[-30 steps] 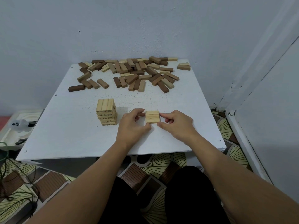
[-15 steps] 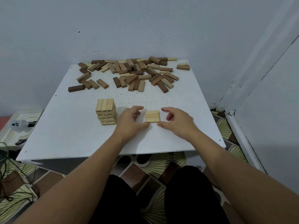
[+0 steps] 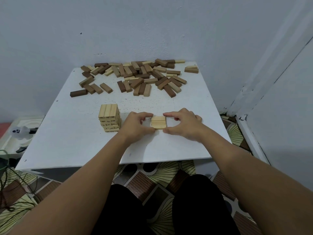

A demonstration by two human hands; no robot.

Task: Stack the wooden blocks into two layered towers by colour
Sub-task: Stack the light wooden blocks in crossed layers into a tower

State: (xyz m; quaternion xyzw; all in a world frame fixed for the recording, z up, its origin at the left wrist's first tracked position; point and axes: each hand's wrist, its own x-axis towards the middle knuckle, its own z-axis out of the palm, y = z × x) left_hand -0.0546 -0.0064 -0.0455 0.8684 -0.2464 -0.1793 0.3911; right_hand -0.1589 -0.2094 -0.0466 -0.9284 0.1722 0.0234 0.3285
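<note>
Between the two hands, a flat layer of three pale blocks (image 3: 158,123) is framed on the white table (image 3: 71,136). The left hand (image 3: 137,127) is set against the layer's left side, its thumb at the near corner and its forefinger arched over the far corner; the right hand (image 3: 183,124) mirrors it on the other side. Each grip is half-curled with the fingertips at the wood; whether the layer is actually pinched or only touched cannot be told.

Just left of the left hand, a pale tower (image 3: 109,118) of several layers is seen, close to the wrist but apart from it. Well beyond both hands, a loose heap of pale and dark blocks (image 3: 135,77) is spread along the far edge of the table.

If the layer is lifted as one piece, the middle block is judged likely to drop out, since it is held only by side pressure. The tower could also be knocked by the left wrist or forearm. If the layer is set down askew, the tower could be left leaning.

A matte, speckled surface is shown on the table, which is pushed into a corner of pale walls (image 3: 152,31). Patterned flooring (image 3: 160,172) is seen below the near edge, with cables (image 3: 6,175) at the lower left.
</note>
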